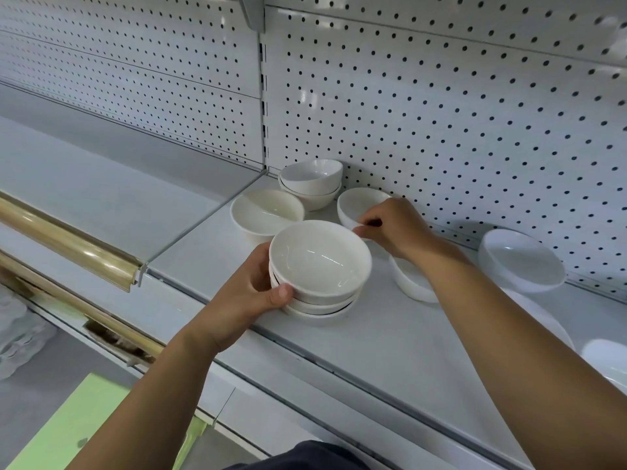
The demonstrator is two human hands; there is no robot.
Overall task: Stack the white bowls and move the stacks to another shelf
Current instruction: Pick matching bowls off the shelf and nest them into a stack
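Two hands are busy on a white shelf (373,334) with many white bowls on it. The left hand (251,293) holds the middle stack (319,262), a few bowls sitting one inside the other near the front edge of the shelf. Its thumb wraps around the front of the stack and its fingers curl around the left side. The right hand (395,225) reaches just past the stack and pinches the near rim of a single bowl (359,203) with its fingertips. That bowl is close to the back wall (441,113), which is white with lots of little black holes. A small stack (310,183) of two bowls stands in the back corner, and its top bowl leans a bit. Just in front of it, to the left of the middle stack, sits a wide bowl (266,213) by itself. Another bowl (414,283) is partly hidden under the right arm. Farther right, a tilted bowl (520,262) leans against the back wall. One more bowl (607,364) peeks in at the right edge. Down to the left, a shiny gold rail (68,242) runs along the next shelf, and a light green surface (78,425) shows below.
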